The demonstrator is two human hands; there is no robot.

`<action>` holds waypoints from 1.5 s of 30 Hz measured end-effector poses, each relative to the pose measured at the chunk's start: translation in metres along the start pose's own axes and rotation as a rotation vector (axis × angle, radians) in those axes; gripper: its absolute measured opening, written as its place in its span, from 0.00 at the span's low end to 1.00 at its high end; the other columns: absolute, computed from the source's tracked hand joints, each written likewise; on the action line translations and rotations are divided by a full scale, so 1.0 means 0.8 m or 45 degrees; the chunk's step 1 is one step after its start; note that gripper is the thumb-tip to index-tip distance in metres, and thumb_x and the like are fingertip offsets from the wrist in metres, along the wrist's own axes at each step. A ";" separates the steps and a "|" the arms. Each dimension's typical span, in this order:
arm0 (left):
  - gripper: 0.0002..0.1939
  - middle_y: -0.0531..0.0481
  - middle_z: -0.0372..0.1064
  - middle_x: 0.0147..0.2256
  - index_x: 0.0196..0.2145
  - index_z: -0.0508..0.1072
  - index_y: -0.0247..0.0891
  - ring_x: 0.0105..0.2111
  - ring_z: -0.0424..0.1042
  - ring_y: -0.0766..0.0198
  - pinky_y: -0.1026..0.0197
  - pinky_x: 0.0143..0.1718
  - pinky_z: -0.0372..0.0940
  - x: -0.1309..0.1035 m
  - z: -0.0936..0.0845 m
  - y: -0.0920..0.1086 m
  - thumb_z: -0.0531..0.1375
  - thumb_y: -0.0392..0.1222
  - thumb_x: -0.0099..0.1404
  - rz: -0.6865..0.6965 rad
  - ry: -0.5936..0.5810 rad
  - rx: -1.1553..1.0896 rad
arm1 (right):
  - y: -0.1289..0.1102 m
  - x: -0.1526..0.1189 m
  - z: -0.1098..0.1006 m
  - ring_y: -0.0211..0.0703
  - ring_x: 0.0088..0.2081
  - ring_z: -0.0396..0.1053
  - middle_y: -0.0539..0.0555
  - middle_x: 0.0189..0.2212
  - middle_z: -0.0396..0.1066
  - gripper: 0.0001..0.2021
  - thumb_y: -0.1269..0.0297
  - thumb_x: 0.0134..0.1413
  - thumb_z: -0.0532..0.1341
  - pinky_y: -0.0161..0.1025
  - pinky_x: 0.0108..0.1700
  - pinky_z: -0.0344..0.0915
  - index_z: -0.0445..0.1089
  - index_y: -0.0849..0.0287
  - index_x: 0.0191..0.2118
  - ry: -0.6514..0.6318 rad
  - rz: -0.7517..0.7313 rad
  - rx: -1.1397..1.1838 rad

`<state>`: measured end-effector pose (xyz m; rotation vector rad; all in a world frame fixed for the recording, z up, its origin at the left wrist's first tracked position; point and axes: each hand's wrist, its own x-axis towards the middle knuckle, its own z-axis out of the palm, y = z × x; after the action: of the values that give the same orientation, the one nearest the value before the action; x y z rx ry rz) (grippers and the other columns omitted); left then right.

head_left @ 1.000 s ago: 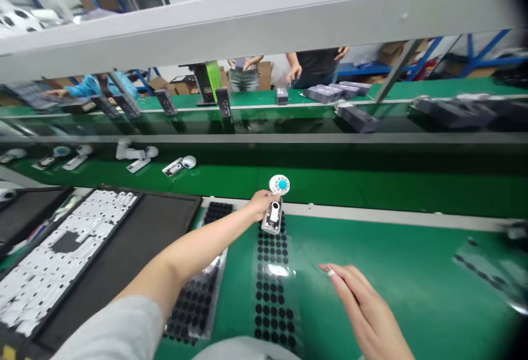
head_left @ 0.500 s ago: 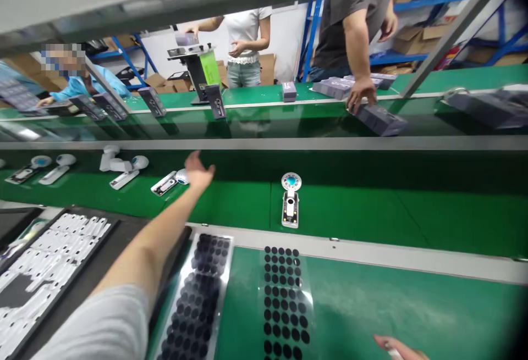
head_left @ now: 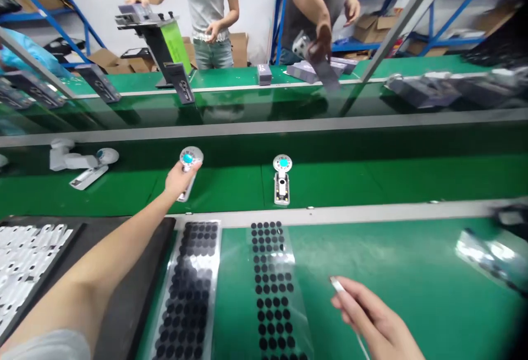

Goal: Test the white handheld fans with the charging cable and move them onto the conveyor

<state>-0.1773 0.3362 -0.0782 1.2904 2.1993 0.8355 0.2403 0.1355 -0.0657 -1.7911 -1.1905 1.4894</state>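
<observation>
My left hand (head_left: 179,177) reaches across to the green belt, fingers wrapped round a white device with a round head (head_left: 191,156) and a turquoise centre. To its right, a second such device (head_left: 282,184) lies on the belt, its round head away from me and its body showing inner parts. Low on the right, my right hand (head_left: 367,313) pinches a white cable plug (head_left: 337,284), with the cable hanging below. Between the hands lie two sheets of black round stickers, one on the left (head_left: 192,288) and one on the right (head_left: 272,288).
White parts (head_left: 31,261) fill a dark tray at the left. More white devices (head_left: 84,165) lie on the belt. Beyond it, two people stand by a far bench (head_left: 243,79) with purple boxes (head_left: 179,82). A blurred clear bag (head_left: 482,253) lies at the right.
My left hand has closed on the device, which is now more upright. My right hand has come further into view with the plug. The view has shifted, and a person opposite has lifted a box.
</observation>
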 end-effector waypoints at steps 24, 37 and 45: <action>0.19 0.54 0.67 0.25 0.41 0.70 0.38 0.22 0.64 0.70 0.70 0.23 0.60 -0.392 0.036 0.142 0.65 0.47 0.53 -0.259 -0.997 -1.106 | -0.053 -0.113 0.019 0.32 0.21 0.58 0.45 0.19 0.63 0.06 0.63 0.55 0.56 0.32 0.24 0.55 0.63 0.59 0.30 -0.388 -0.374 0.011; 0.15 0.48 0.71 0.32 0.39 0.69 0.36 0.25 0.70 0.64 0.65 0.22 0.66 -0.376 0.032 0.111 0.63 0.44 0.54 -0.398 -0.822 -1.057 | -0.027 -0.104 0.006 0.33 0.22 0.54 0.45 0.19 0.58 0.11 0.59 0.56 0.53 0.33 0.25 0.51 0.65 0.59 0.27 -0.415 -0.415 -0.236; 0.12 0.48 0.72 0.31 0.37 0.66 0.35 0.23 0.71 0.66 0.65 0.22 0.67 -0.311 0.067 0.048 0.62 0.44 0.58 -0.505 -0.635 -1.213 | 0.033 -0.001 -0.017 0.38 0.27 0.62 0.48 0.22 0.63 0.08 0.62 0.49 0.62 0.35 0.32 0.57 0.67 0.59 0.25 0.035 -0.441 -0.605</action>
<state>-0.0051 0.1449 -0.0702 0.4842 1.2923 1.0498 0.2609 0.1239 -0.0834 -1.7563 -1.8478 1.0377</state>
